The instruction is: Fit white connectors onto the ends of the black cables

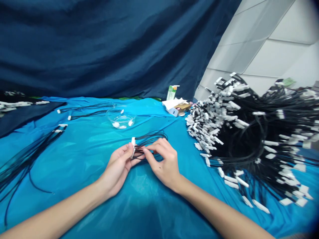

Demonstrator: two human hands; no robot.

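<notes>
Between thumb and fingers, my left hand (119, 166) grips a white connector (133, 142) standing at the end of a wire harness. Its thin black wires (152, 134) run off to the right and curve back near my right hand (163, 159). The thumb and index finger of my right hand are pinched together on the black wires just right of the connector. Both hands are closed and close together over the middle of the blue cloth (149, 205). My fingers partly hide the connector's lower part.
At right lies a large heap of black cables with white connectors (224, 132). A clear bowl (121, 121) with several small white pieces stands behind my hands. More cable bundles (37, 149) lie at left. A small open box (178, 108) sits at the back, before a dark blue curtain (99, 46).
</notes>
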